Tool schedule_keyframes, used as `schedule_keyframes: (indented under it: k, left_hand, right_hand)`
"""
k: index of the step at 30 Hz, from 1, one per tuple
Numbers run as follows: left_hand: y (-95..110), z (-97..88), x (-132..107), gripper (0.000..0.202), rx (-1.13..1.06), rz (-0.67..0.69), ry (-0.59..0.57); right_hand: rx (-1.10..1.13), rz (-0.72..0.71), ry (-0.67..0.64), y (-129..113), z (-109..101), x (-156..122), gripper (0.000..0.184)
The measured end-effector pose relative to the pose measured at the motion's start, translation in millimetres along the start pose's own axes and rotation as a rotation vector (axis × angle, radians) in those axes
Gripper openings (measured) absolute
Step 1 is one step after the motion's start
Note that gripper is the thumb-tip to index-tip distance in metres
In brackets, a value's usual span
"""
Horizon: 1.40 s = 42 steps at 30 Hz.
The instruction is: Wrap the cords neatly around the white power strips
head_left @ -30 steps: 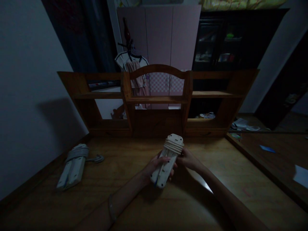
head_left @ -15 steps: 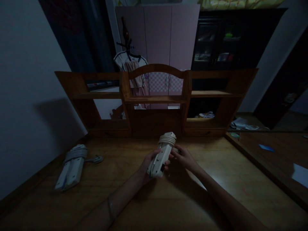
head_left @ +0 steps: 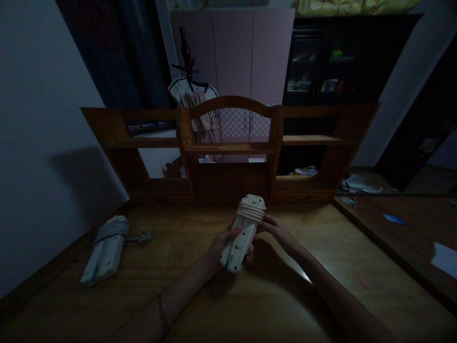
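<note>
Off the left front of the wooden shelf unit (head_left: 232, 148), a loose power strip (head_left: 103, 257) lies on the wooden desk (head_left: 178, 220), grey cord (head_left: 112, 228) wound round the end closer to the shelf unit; its plug (head_left: 144, 237) pokes out to the right, on the desktop. Next, well out from the shelf unit, a bracelet (head_left: 165, 307) on the left forearm. Left hand (head_left: 218, 248), before the shelf unit's middle bay: closed round the lower half of the held power strip (head_left: 241, 240), thumb over the upper face, fingertips showing at the right edge. Held power strip is clear of the desk in front of the middle bay, far end toward the shelf unit and leaning right, off-white cord (head_left: 251, 211) coiled round that end, bit of coloured wire at the near end. Right hand (head_left: 280, 234), before the shelf unit's right bay: fingers partly curled, at the strip's right edge beside the coils; tips hidden, can't tell if gripping. Right of the shelf unit: blue card (head_left: 393, 219), then white paper (head_left: 444, 259).
</note>
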<state>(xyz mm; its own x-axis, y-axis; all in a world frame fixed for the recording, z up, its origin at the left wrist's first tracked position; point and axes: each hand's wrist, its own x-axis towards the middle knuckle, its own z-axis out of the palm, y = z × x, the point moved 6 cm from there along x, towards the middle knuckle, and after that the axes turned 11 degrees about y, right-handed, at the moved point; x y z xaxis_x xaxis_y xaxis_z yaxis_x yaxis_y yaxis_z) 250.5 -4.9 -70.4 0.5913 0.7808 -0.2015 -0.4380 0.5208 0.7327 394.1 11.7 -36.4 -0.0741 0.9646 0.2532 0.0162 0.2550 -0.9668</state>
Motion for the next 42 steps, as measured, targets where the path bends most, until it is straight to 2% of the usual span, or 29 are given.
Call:
schedule_keyframes:
  k: [4,7,14,20,27,34,42]
  left_hand:
    - [2.7,-7.7,-0.2,0.046,0.015,0.019,0.034]
    - [2.9,-10.8,1.5,0.047,0.031,0.035,0.064]
    - [0.3,-3.6,8.1,0.056,0.170,0.109,-0.011]
    - [-0.9,-10.3,14.6,0.063,0.205,0.147,0.056]
    - [0.6,-16.8,21.8,0.072,0.308,0.173,0.115]
    - [-0.9,-13.3,18.9,0.074,0.325,0.196,0.109]
    - [-7.5,-25.4,25.9,0.049,0.379,0.170,0.169]
  right_hand:
    - [0.111,-0.015,-0.038,-8.4,5.7,-3.5,0.041]
    - [0.112,0.000,-0.061,-7.5,7.1,-4.5,0.040]
    - [-0.053,0.100,0.050,6.0,-5.1,-4.9,0.048]
    - [0.021,0.155,0.123,9.2,-7.0,-5.8,0.052]
    - [0.119,0.161,0.117,4.5,-4.9,-4.3,0.050]
    - [0.205,0.058,0.141,7.9,-8.4,2.8,0.053]
    - [0.177,0.022,0.175,8.1,-7.8,0.5,0.062]
